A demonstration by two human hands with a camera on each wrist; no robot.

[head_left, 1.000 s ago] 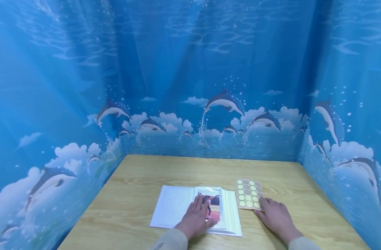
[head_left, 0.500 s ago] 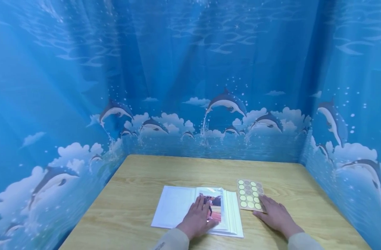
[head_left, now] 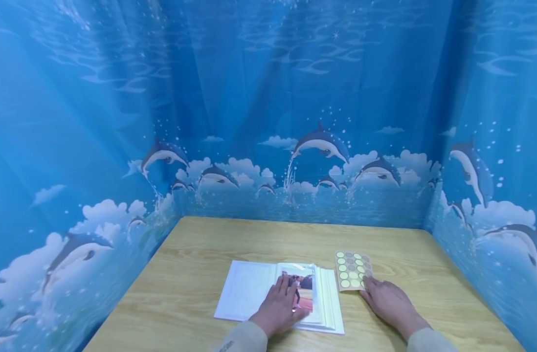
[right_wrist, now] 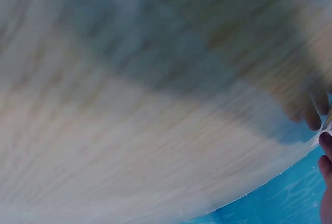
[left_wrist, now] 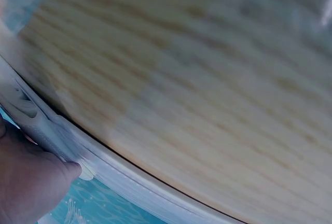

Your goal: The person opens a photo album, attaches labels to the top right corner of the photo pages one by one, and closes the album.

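Both flat grips hide parts: left hand (head_left: pixel 279 308) covers photo (head_left: pixel 301 289), right hand (head_left: pixel 389 303) sticker sheet (head_left: pixel 352 270).

Both bare hands (head_left: pixel 334 305) emerge from plain beige long sleeves (head_left: pixel 242 340).

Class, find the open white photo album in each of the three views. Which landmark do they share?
Head: open white photo album lies low centre, under the left hand.
Left wrist: its stacked page edges curve along the lower left.
Right wrist: not in view.
Shared landmark: the light wooden table.
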